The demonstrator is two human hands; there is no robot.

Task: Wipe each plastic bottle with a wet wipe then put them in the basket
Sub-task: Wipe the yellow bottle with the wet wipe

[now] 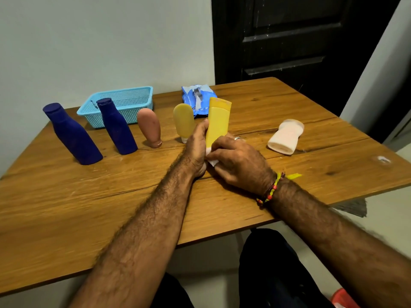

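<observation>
My left hand (196,147) grips a yellow bottle (218,121) upright over the middle of the wooden table (111,196). My right hand (238,161) presses a white wet wipe (212,162) against the bottle's lower end. In a row to the left stand two dark blue bottles (71,134) (116,126), a pinkish-brown bottle (149,127) and a pale yellow bottle (183,122). A white bottle (285,136) stands to the right. The light blue basket (131,96) sits at the back left with no bottle visible in it.
A blue pack of wet wipes (198,98) lies behind the yellow bottle near the wall. A dark door (300,41) stands behind the table's far right corner. The table's right edge runs close to the white bottle. My knees show below the front edge.
</observation>
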